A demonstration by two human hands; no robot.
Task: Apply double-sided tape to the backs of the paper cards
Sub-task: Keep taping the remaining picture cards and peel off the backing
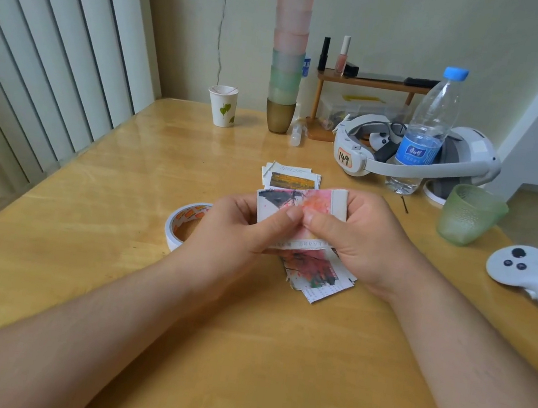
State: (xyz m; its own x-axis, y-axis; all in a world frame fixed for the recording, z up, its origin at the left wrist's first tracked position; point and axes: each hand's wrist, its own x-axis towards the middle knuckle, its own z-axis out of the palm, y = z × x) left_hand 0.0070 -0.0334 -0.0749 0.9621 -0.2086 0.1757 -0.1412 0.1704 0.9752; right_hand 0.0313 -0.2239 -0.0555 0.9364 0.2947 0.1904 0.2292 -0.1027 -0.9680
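Pink-printed paper card held above table | left hand and right hand both pinching it, thumbs meeting | risk: tape strip (hard to see) creasing if pressed unevenly | tape roll beside left hand

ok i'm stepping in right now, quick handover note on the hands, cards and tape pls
Left hand and right hand: both pinch one picture card above the table, thumbs meeting at its middle.
Tape roll: flat on the table, just left of the left hand.
Other cards: one pile behind the hands, another pile under them.
Done: cannot tell which cards are taped; a pale strip runs along the held card's right edge.
Left: finish this card, then the untaped ones.
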